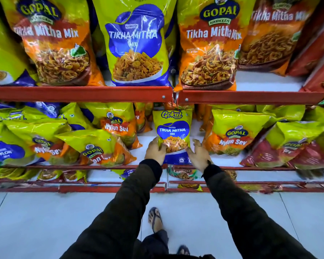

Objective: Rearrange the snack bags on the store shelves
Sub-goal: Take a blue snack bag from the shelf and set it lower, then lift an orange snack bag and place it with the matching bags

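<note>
A small yellow and blue Gokul Tikha Mitha Mix bag point(172, 130) stands upright in a gap on the middle shelf point(120, 166). My left hand point(154, 150) grips its lower left edge. On the lower right side my right hand point(199, 153) rests against the bag with fingers spread. Gopal Nylon Sev bags lie to the left point(97, 146) and to the right point(234, 133) of it.
The upper shelf point(82, 93) carries large Tikha Mitha Mix bags point(137, 43), one orange bag point(208, 49) overhanging its red rim. A lower shelf point(108, 177) holds more packets. Red bags point(281, 154) lie at far right. My sandalled foot point(154, 218) stands on pale floor tiles.
</note>
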Tool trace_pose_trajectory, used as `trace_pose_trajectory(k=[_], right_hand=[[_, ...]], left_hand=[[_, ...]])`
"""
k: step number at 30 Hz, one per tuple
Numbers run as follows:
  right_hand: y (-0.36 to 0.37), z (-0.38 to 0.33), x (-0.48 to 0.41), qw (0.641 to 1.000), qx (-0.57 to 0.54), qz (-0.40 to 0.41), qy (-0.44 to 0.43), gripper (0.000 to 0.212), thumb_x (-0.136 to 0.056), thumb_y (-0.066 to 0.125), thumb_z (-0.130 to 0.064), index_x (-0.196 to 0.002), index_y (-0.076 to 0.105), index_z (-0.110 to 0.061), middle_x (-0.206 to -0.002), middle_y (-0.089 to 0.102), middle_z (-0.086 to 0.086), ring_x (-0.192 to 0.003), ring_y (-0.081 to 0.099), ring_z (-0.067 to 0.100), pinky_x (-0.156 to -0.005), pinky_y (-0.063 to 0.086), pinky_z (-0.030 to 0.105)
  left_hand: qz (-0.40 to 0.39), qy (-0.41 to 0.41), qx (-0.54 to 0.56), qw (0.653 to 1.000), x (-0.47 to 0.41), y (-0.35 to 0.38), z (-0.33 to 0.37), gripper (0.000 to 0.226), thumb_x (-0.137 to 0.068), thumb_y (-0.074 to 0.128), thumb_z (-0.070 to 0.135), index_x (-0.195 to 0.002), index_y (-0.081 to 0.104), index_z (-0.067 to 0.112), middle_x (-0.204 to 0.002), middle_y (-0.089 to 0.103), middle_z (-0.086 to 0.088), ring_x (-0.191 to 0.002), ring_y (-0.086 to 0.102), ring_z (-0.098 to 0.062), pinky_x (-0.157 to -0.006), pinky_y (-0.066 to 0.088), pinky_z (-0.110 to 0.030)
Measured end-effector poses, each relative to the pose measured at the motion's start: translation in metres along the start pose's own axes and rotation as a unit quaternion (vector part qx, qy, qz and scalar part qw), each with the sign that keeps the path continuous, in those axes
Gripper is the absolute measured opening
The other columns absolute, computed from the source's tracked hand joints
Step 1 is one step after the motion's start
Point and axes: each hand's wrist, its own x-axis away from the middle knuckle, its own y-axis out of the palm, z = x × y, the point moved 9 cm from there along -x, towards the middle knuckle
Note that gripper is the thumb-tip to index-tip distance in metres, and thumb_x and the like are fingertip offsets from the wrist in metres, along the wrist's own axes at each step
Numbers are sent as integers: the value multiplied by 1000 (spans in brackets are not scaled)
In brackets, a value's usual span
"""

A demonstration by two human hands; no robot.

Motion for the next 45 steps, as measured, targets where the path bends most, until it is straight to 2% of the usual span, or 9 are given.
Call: trace_pose_trajectory(k=[8, 19, 24, 27, 31, 33, 36, 41, 45], right_hand=[[-69, -127, 105, 944, 145, 182, -232, 50, -103, 42, -38, -144, 43, -10, -138, 49, 14, -128, 52, 33, -105, 45, 45], [-108, -324, 160, 873, 5, 274, -404, 51, -100, 49, -39, -144, 47, -14, -142, 49, 6, -132, 51, 23, -106, 45, 39], [-73, -390, 111, 915, -159, 156, -335, 56, -99, 52, -44, -146, 47, -14, -145, 54, 4, -127, 55, 17, -104, 42, 31], [-44, -419, 70, 930, -248, 64, -264, 59, -99, 52, -44, -144, 48, -7, -146, 56, 9, -135, 52, 26, -112, 42, 41], [-33, -444, 25, 931, -286, 86, -209, 25, -98, 57, -38, -99, 55, -13, -102, 61, 13, -98, 52, 22, -82, 37, 27], [-31, -450, 9, 919, -332, 109, -181, 34, -95, 61, -40, -100, 61, -6, -100, 64, 16, -101, 57, 29, -86, 41, 31], [-32, -453, 2, 893, -385, 156, -172, 50, -93, 66, -38, -128, 62, -3, -114, 67, 11, -115, 61, 28, -89, 41, 29], [-26, -451, 1, 862, -440, 148, -204, 47, -88, 75, -27, -116, 64, 9, -120, 69, 27, -108, 66, 34, -99, 54, 45], [-30, -451, 18, 830, -483, 152, -234, 24, -84, 79, -22, -92, 63, -6, -93, 69, 15, -88, 63, 25, -80, 52, 37]], left_hand=[[154, 237, -92, 955, 85, -83, 112, 43, -99, 41, 28, -141, 46, 18, -140, 55, -8, -131, 47, -27, -110, 39, -41], [372, 364, -153, 840, 122, -274, 223, 44, -96, 44, 33, -137, 49, 21, -138, 54, -1, -132, 48, -20, -108, 41, -39], [377, 339, -117, 854, 85, -348, 216, 49, -98, 40, 24, -146, 39, 15, -152, 41, -7, -141, 38, -24, -114, 33, -38], [371, 284, -75, 881, 50, -388, 206, 54, -100, 37, 19, -152, 27, 6, -158, 29, -17, -147, 28, -31, -118, 25, -39], [337, 205, 23, 919, -1, -424, 201, 56, -102, 36, 18, -152, 21, -2, -155, 29, -29, -146, 28, -39, -118, 21, -40], [302, 178, 95, 932, -25, -432, 199, 55, -102, 38, 19, -152, 24, 0, -156, 32, -26, -145, 31, -39, -118, 25, -39], [266, 169, 223, 922, -47, -435, 191, 46, -99, 47, 23, -141, 43, 3, -141, 51, -24, -128, 50, -37, -108, 36, -40], [236, 203, 347, 885, -51, -435, 176, 12, -93, 63, 24, -97, 57, 14, -104, 62, -12, -96, 56, -21, -91, 43, -36], [266, 218, 388, 855, -38, -446, 170, 24, -88, 70, 29, -98, 54, 16, -80, 61, 8, -65, 60, 10, -66, 47, -10]])
